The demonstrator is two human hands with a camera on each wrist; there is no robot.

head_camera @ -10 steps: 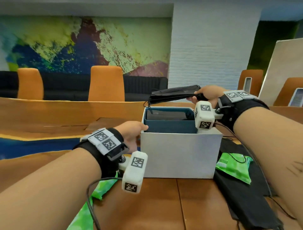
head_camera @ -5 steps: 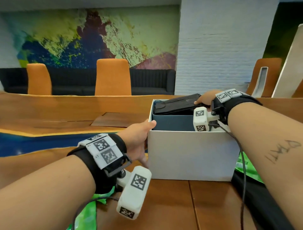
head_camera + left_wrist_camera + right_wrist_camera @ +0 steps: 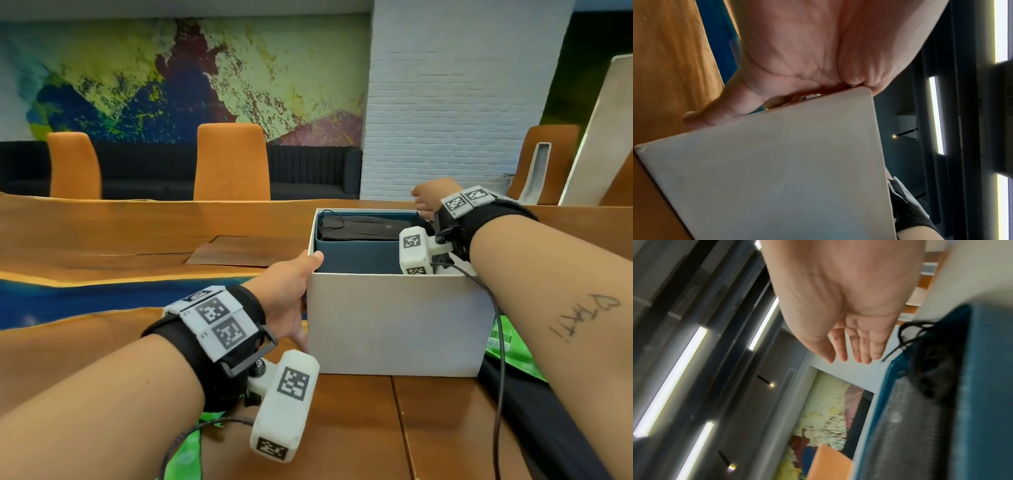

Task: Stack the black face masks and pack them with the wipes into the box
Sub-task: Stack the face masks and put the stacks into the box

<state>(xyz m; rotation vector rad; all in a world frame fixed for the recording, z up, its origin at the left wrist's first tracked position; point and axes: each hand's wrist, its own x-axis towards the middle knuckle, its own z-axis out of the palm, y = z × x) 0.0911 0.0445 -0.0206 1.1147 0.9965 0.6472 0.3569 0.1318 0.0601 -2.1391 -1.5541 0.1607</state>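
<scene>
Wooden table (image 3: 356, 428), white box (image 3: 394, 322), black face masks (image 3: 363, 228) inside, no legible labels

We note the white box (image 3: 394, 322) upright on the wood table, lid off, blue lining visible. The black face masks (image 3: 363, 228) lie flat as a stack inside it, ear loops bunched at both ends. Green wipes packets (image 3: 507, 346) lie outside, against the box's right side.
</scene>
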